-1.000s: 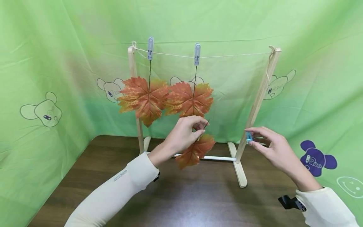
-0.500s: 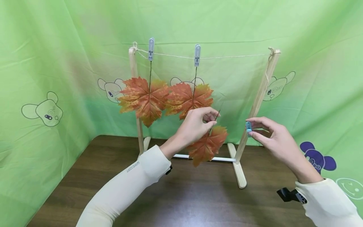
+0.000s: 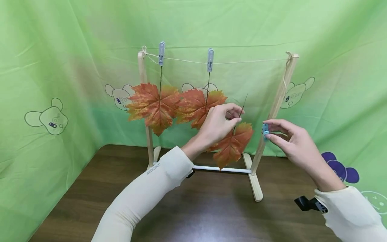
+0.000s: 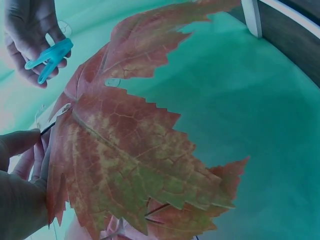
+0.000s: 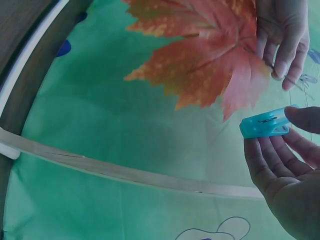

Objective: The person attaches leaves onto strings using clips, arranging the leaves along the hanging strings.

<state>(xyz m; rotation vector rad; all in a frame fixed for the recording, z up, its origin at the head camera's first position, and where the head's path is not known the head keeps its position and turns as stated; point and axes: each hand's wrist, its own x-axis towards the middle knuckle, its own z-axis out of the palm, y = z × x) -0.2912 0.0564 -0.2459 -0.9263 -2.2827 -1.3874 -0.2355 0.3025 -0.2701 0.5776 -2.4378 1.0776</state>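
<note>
My left hand (image 3: 219,122) pinches the dark stem of an orange maple leaf (image 3: 232,144). The leaf hangs below my fingers, its stem end pointing up past them; in the left wrist view the leaf (image 4: 125,150) fills the middle. To the right, my right hand (image 3: 294,144) holds a blue clothespin (image 3: 265,131) between thumb and fingers, near the right post. The right wrist view shows that clothespin (image 5: 265,122) close to the leaf but apart from it. Two more maple leaves (image 3: 155,106) hang from the string (image 3: 248,62) by grey clothespins (image 3: 210,60).
A wooden frame with a left post (image 3: 142,67) and a right post (image 3: 276,97) carries the string. A white crossbar (image 3: 223,169) joins the posts low down, above a brown table (image 3: 193,208). Green printed cloth (image 3: 242,23) hangs behind and at the sides.
My left hand has moved up and to the right with the leaf. My right hand has risen a little with the blue clothespin, which now stands more upright.
</note>
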